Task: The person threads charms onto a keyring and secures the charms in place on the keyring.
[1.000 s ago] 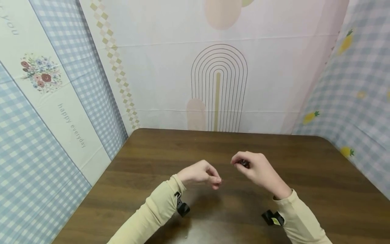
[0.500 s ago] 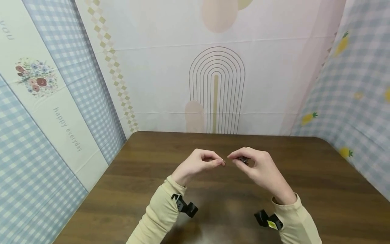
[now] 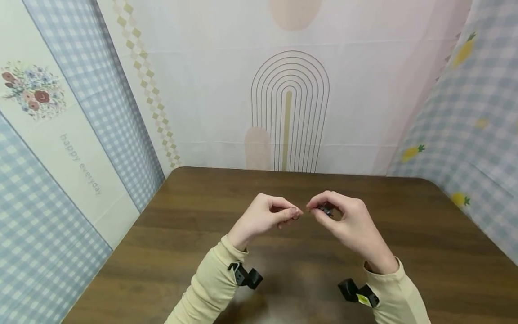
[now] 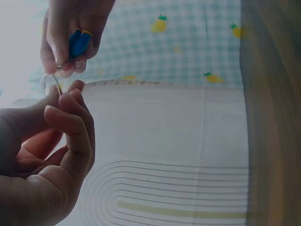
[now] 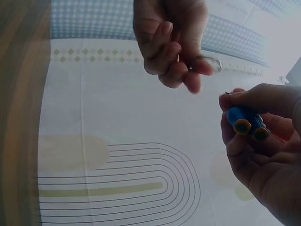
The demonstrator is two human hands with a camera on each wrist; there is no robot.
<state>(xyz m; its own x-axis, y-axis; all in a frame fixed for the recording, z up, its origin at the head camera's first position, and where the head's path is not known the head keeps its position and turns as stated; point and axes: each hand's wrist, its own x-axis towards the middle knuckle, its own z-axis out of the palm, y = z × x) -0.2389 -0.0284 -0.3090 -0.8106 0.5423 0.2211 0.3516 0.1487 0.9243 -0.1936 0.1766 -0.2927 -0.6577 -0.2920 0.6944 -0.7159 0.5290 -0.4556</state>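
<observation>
My left hand point(image 3: 265, 218) pinches a thin metal key ring point(image 4: 57, 84) between thumb and fingertips, and the ring's loop stands out past them. Opposite it, my right hand point(image 3: 350, 220) grips a small blue figure charm point(image 5: 242, 117) whose two stubby legs have orange ends. At the tips of the right thumb and finger a tiny metal fitting point(image 4: 59, 68) pokes out on the charm's side. The two hands face each other above the table, fingertips a short gap apart, the ring's loop close to the fitting. The right fingers hide part of the charm.
A brown wooden table point(image 3: 210, 265) lies beneath both hands. Behind it hangs a pale printed cloth point(image 3: 202, 99), with blue checked cloths at left and right. Each wrist wears a black camera point(image 3: 247, 275) on a strap over a beige sleeve point(image 3: 210, 274).
The left hand has risen and moved right, bringing the ring up to the right hand's fingertips. The right hand has stayed nearly in place, holding the charm.
</observation>
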